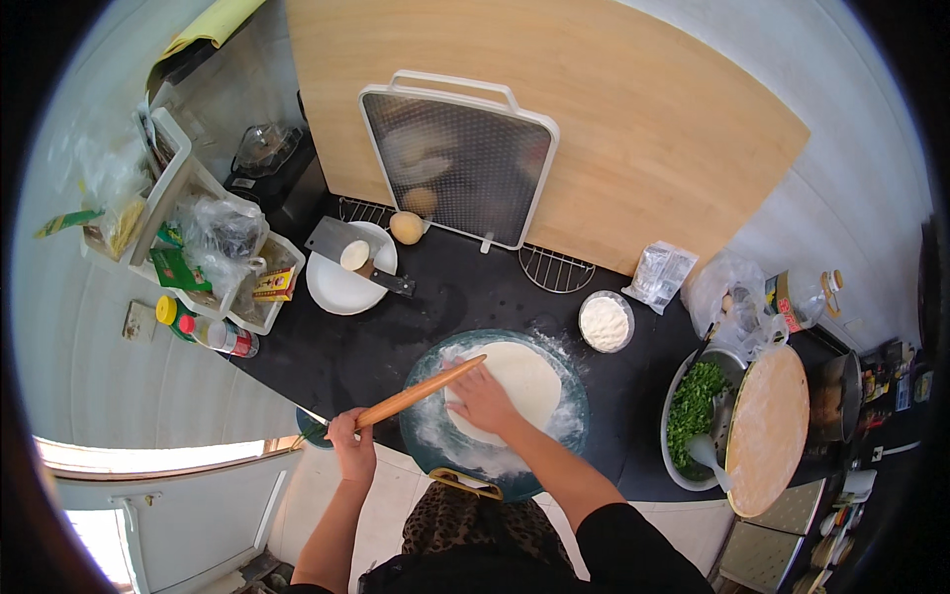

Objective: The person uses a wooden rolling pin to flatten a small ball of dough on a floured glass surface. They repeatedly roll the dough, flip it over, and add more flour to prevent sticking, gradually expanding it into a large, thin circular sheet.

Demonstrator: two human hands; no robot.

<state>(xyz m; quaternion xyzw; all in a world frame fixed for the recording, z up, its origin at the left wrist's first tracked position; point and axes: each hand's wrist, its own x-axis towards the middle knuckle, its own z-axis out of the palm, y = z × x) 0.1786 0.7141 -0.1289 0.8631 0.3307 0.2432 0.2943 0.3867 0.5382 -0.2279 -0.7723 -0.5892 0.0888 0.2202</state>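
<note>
My left hand grips one end of a tapered wooden rolling pin, which is held at a slant above the board. My right hand lies with fingers spread on a round sheet of dough, its fingertips partly behind the pin's far end. The dough rests on a round green board dusted with flour. Beyond the board, to the right, stands a glass bowl of flour.
At right, a metal bowl holds chopped greens beside a floured round board. A white plate with a cleaver sits at left, near storage baskets. A framed mesh panel leans behind.
</note>
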